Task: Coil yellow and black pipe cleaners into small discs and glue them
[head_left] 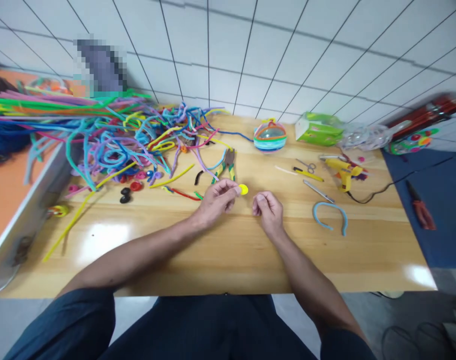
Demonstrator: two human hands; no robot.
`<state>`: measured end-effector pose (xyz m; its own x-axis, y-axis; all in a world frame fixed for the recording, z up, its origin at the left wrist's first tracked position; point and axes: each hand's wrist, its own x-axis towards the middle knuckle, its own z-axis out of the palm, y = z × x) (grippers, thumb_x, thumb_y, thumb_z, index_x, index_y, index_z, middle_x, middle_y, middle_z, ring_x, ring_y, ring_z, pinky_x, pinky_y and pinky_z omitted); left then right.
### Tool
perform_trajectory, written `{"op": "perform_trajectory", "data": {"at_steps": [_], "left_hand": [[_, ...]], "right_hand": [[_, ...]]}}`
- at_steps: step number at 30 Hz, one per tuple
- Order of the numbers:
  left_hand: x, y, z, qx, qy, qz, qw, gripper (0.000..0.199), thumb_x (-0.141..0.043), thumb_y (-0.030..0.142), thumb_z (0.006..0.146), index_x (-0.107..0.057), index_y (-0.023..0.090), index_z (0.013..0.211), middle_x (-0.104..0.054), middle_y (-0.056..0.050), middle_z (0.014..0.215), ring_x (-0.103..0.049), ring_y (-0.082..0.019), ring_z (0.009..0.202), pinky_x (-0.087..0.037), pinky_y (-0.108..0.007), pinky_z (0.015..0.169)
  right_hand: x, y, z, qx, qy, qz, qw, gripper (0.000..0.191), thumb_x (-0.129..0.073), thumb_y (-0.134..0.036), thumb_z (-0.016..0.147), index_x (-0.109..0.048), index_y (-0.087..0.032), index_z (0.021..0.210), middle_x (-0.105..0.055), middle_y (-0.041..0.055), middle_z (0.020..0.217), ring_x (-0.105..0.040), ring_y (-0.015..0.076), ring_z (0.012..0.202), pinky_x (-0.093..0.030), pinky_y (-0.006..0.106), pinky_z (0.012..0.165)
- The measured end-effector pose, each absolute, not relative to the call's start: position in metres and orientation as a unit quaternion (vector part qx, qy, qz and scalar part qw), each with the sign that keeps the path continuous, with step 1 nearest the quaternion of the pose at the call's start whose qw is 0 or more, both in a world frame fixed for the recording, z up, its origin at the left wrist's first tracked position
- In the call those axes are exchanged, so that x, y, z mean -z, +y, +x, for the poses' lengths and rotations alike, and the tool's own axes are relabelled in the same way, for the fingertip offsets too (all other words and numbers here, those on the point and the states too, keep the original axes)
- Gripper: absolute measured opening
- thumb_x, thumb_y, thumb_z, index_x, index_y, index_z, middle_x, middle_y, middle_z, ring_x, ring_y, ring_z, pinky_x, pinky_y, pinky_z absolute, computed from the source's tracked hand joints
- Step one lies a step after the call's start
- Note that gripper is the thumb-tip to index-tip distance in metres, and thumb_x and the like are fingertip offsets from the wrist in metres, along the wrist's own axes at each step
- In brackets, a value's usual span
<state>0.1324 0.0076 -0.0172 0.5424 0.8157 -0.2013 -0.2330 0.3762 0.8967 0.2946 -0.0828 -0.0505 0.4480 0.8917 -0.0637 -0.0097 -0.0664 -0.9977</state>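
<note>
1 wooden table (250, 262) adjoins a tiled wall (230, 50); left grip (217, 199) pinches a yellow disc (244, 189), right grip (271, 210) unclear.

Tiled wall (230, 42), green box (320, 131) (near it)

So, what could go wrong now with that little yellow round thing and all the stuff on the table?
The small yellow disc could slip, since the left hand pinches it only near one edge. The pliers lie right beside that hand, so a careless move might knock them. Over on the right, the yellow glue gun has a cord trailing off the table; a snag could drag it.
</note>
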Motion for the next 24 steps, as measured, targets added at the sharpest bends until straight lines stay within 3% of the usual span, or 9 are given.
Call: {"op": "perform_trajectory", "data": {"at_steps": [5,10,12,14,16,18,20,22,24], "left_hand": [[-0.02,0.045,0.127,-0.41,0.339,0.398,0.747,0.034,-0.09,0.041,0.072,-0.065,0.019,0.079,-0.065,0.004,0.066,-0.046,-0.005,0.044,-0.032,-0.02,0.042],[-0.068,0.128,0.092,-0.472,0.35,0.387,0.71,0.014,-0.078,0.016,0.078,-0.065,0.019,0.074,-0.066,0.002,0.067,-0.045,-0.006,0.045,-0.027,-0.02,0.039],[-0.08,0.138,0.083,-0.477,0.351,0.391,0.704,0.019,-0.08,0.016,0.078,-0.063,0.02,0.07,-0.066,0.002,0.067,-0.047,-0.006,0.045,-0.029,-0.02,0.038],[-0.084,0.123,0.086,-0.446,0.34,0.41,0.719,0.019,-0.085,0.019,0.072,-0.066,0.02,0.072,-0.067,0.002,0.066,-0.047,-0.006,0.042,-0.028,-0.02,0.037],[-0.081,0.091,0.098,-0.352,0.322,0.428,0.768,0.027,-0.092,0.026,0.066,-0.069,0.017,0.076,-0.066,0.001,0.063,-0.047,-0.007,0.039,-0.029,-0.021,0.034],[-0.074,0.056,0.113,-0.239,0.289,0.41,0.831,0.037,-0.098,0.029,0.062,-0.066,0.017,0.078,-0.063,0.004,0.06,-0.049,-0.007,0.041,-0.033,-0.019,0.036],[-0.067,0.031,0.125,-0.162,0.249,0.365,0.882,0.041,-0.1,0.031,0.062,-0.066,0.016,0.078,-0.063,0.004,0.061,-0.049,-0.005,0.043,-0.036,-0.016,0.039],[-0.061,0.021,0.128,-0.136,0.237,0.331,0.903,0.042,-0.101,0.034,0.063,-0.066,0.014,0.075,-0.062,0.004,0.062,-0.046,-0.002,0.043,-0.036,-0.015,0.039],[-0.056,0.025,0.121,-0.147,0.259,0.3,0.906,0.043,-0.102,0.033,0.061,-0.066,0.014,0.073,-0.064,0.004,0.064,-0.044,-0.001,0.043,-0.033,-0.014,0.038]], "right_hand": [[0.031,-0.073,0.324,-0.495,-0.172,-0.541,0.658,0.048,-0.088,-0.062,0.076,-0.059,-0.025,0.081,-0.053,-0.0096,0.056,-0.042,0.0071,0.041,-0.029,0.017,0.033],[-0.006,-0.077,0.38,-0.534,-0.17,-0.468,0.683,0.032,-0.086,-0.048,0.084,-0.066,-0.024,0.092,-0.062,-0.0069,0.071,-0.043,0.0056,0.047,-0.032,0.014,0.035],[-0.017,-0.08,0.384,-0.494,-0.22,-0.497,0.679,0.034,-0.087,-0.049,0.083,-0.07,-0.025,0.101,-0.075,-0.0018,0.094,-0.048,0.0051,0.051,-0.032,0.016,0.036],[-0.025,-0.079,0.373,-0.466,-0.297,-0.53,0.643,0.045,-0.09,-0.048,0.081,-0.071,-0.029,0.118,-0.077,0.0048,0.13,-0.055,0.0059,0.058,-0.036,0.019,0.04],[-0.03,-0.075,0.35,-0.463,-0.382,-0.541,0.589,0.069,-0.095,-0.044,0.076,-0.064,-0.035,0.137,-0.059,0.0094,0.163,-0.061,0.0078,0.067,-0.046,0.023,0.048],[-0.032,-0.068,0.323,-0.488,-0.444,-0.529,0.534,0.093,-0.1,-0.041,0.069,-0.054,-0.039,0.15,-0.043,0.0107,0.175,-0.067,0.0104,0.08,-0.054,0.026,0.059],[-0.032,-0.061,0.3,-0.533,-0.49,-0.506,0.469,0.094,-0.101,-0.043,0.067,-0.055,-0.035,0.148,-0.056,0.0113,0.162,-0.069,0.0143,0.089,-0.056,0.026,0.065],[-0.032,-0.061,0.289,-0.559,-0.514,-0.501,0.415,0.067,-0.096,-0.05,0.074,-0.066,-0.026,0.129,-0.074,0.0064,0.12,-0.066,0.0144,0.082,-0.053,0.026,0.064],[-0.031,-0.068,0.293,-0.539,-0.507,-0.541,0.4,0.041,-0.085,-0.056,0.086,-0.071,-0.022,0.101,-0.066,-0.0026,0.077,-0.055,0.0114,0.064,-0.045,0.024,0.057]]}}
